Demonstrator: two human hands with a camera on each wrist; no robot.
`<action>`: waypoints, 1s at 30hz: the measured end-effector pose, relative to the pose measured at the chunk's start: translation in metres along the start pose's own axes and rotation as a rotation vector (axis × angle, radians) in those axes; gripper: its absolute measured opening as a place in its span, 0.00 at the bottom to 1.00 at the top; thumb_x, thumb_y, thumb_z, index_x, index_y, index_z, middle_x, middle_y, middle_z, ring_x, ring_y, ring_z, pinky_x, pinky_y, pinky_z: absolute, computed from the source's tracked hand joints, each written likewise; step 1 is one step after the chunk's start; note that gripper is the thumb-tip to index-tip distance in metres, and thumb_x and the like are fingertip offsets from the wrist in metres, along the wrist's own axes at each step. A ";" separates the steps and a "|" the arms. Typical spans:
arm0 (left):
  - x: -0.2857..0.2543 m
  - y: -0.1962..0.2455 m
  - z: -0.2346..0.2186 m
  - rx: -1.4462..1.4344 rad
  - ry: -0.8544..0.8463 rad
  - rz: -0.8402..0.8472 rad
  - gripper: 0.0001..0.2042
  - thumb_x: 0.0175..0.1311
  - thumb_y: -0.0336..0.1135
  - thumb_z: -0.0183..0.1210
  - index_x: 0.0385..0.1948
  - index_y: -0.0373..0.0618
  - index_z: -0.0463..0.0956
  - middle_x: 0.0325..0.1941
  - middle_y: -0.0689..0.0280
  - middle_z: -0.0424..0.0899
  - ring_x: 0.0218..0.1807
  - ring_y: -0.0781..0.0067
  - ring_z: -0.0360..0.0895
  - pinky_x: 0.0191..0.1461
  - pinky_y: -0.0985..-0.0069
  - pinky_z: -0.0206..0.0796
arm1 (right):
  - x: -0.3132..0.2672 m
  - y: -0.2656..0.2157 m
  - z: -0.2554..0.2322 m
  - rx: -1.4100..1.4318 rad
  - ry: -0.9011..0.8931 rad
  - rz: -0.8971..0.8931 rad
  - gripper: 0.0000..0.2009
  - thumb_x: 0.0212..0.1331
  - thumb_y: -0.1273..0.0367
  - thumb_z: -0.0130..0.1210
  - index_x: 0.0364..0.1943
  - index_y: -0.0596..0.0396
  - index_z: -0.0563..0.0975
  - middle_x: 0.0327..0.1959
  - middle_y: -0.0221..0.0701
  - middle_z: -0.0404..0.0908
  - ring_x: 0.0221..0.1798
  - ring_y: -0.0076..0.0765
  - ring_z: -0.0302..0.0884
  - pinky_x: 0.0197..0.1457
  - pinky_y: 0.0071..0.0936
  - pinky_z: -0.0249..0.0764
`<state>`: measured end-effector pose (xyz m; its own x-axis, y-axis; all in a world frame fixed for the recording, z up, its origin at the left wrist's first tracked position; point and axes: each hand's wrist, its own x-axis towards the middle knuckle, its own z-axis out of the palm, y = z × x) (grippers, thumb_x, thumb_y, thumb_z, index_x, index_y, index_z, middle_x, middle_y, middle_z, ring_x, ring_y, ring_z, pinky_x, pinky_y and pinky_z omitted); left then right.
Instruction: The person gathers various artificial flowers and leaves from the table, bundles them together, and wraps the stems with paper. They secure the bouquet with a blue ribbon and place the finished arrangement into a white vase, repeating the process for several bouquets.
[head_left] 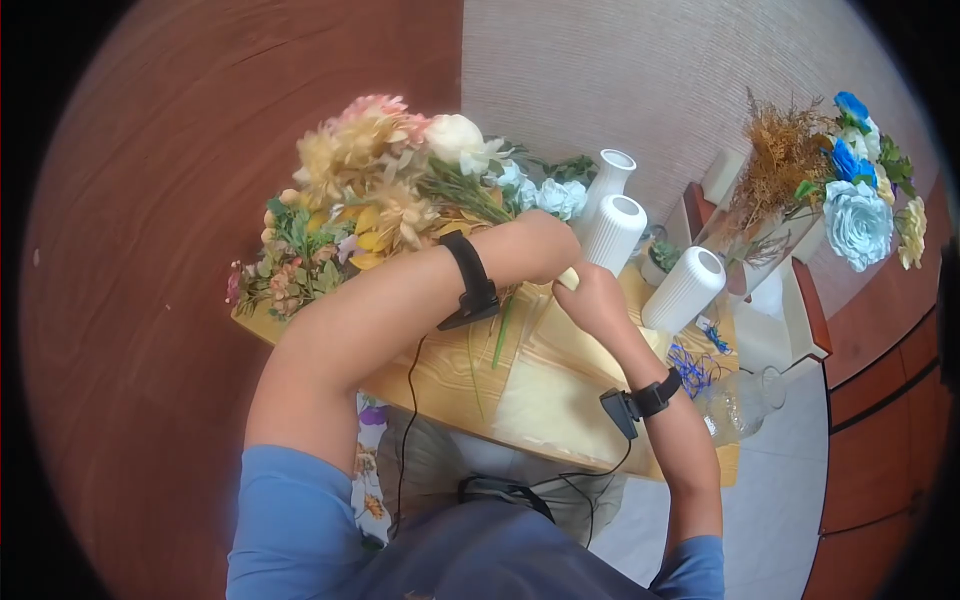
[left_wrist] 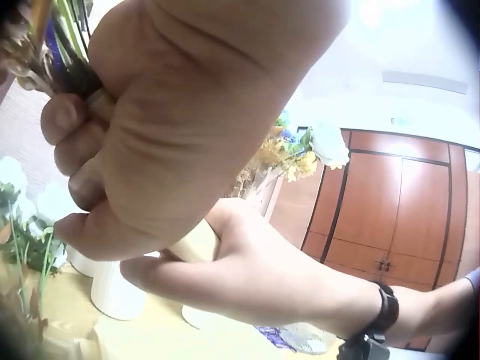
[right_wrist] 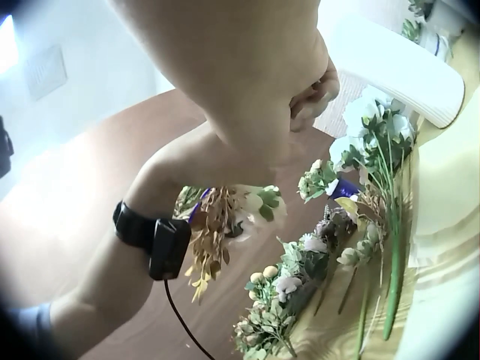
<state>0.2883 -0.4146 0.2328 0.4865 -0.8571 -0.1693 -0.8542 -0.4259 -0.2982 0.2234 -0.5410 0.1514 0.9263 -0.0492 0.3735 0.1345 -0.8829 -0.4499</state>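
My left hand (left_wrist: pixel 172 142) curls its fingers round the stems (left_wrist: pixel 71 56) of a bunch of artificial flowers (head_left: pixel 380 180), pink, cream and yellow, with green leaves. Right beside it, my right hand (head_left: pixel 597 300) grips a pale cream piece (left_wrist: pixel 196 244), whose end shows between the two hands; I cannot tell what it is. From the right wrist, curled fingers (right_wrist: pixel 315 101) show, and brownish-yellow leaves and a pale bloom of the bunch (right_wrist: pixel 225 225) hang past the left forearm. The forearms converge over the wooden table (head_left: pixel 440 370).
White ribbed vases (head_left: pixel 685 290) stand behind and right of the hands. Cream wrapping sheets (head_left: pixel 560 400) lie below them. Blue ribbon (head_left: pixel 695 370) and a clear glass vase (head_left: pixel 740 405) are at the right. Loose flower stems (right_wrist: pixel 394 277) lie on the left side. Blue flowers (head_left: pixel 858 220) stand far right.
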 end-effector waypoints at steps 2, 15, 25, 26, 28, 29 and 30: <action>0.003 0.002 0.003 0.119 0.100 0.005 0.06 0.51 0.33 0.61 0.29 0.47 0.84 0.33 0.63 0.86 0.37 0.64 0.84 0.35 0.69 0.75 | 0.005 0.009 0.001 0.296 -0.136 0.026 0.13 0.48 0.67 0.57 0.38 0.58 0.79 0.26 0.47 0.80 0.32 0.48 0.80 0.38 0.41 0.73; 0.026 -0.002 0.027 0.253 0.332 0.047 0.04 0.49 0.34 0.59 0.22 0.49 0.83 0.24 0.66 0.83 0.29 0.68 0.82 0.27 0.70 0.70 | -0.001 0.005 0.016 0.177 0.135 0.051 0.12 0.55 0.66 0.56 0.39 0.59 0.78 0.31 0.51 0.80 0.37 0.55 0.79 0.39 0.40 0.73; -0.047 0.035 0.032 -0.591 0.780 -0.047 0.06 0.52 0.31 0.62 0.25 0.42 0.75 0.28 0.65 0.79 0.33 0.66 0.77 0.38 0.74 0.67 | -0.004 0.016 -0.010 1.095 -0.237 0.268 0.06 0.59 0.68 0.54 0.27 0.53 0.74 0.16 0.23 0.69 0.18 0.20 0.64 0.20 0.20 0.58; -0.049 0.034 0.036 -0.767 0.556 -0.303 0.07 0.55 0.32 0.62 0.31 0.40 0.76 0.33 0.63 0.80 0.37 0.66 0.78 0.42 0.75 0.68 | -0.006 0.009 -0.019 1.165 -0.370 0.384 0.08 0.60 0.68 0.53 0.24 0.50 0.71 0.14 0.19 0.64 0.14 0.14 0.56 0.16 0.16 0.50; -0.028 0.029 0.072 -1.232 0.705 -0.193 0.11 0.59 0.34 0.61 0.39 0.38 0.74 0.39 0.61 0.79 0.41 0.68 0.77 0.46 0.75 0.69 | -0.010 0.005 -0.019 1.230 -0.437 0.381 0.09 0.61 0.68 0.52 0.24 0.49 0.69 0.13 0.18 0.61 0.13 0.13 0.52 0.14 0.17 0.46; -0.023 0.028 0.076 -1.690 0.846 -0.049 0.16 0.63 0.37 0.60 0.46 0.37 0.72 0.45 0.60 0.79 0.46 0.69 0.77 0.50 0.75 0.69 | -0.011 0.003 -0.018 1.297 -0.496 0.378 0.10 0.62 0.69 0.51 0.23 0.48 0.68 0.12 0.17 0.58 0.11 0.12 0.48 0.13 0.17 0.41; -0.019 0.027 0.081 -1.809 0.780 0.132 0.20 0.66 0.39 0.57 0.53 0.35 0.67 0.49 0.58 0.78 0.50 0.70 0.76 0.56 0.73 0.68 | -0.014 -0.003 -0.018 1.293 -0.507 0.375 0.10 0.62 0.69 0.51 0.23 0.48 0.68 0.12 0.17 0.58 0.11 0.12 0.48 0.13 0.17 0.41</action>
<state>0.2705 -0.3860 0.1515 0.6733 -0.6070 0.4222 -0.2736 0.3260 0.9049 0.2039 -0.5466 0.1621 0.9640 0.2318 -0.1300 -0.1767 0.1938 -0.9650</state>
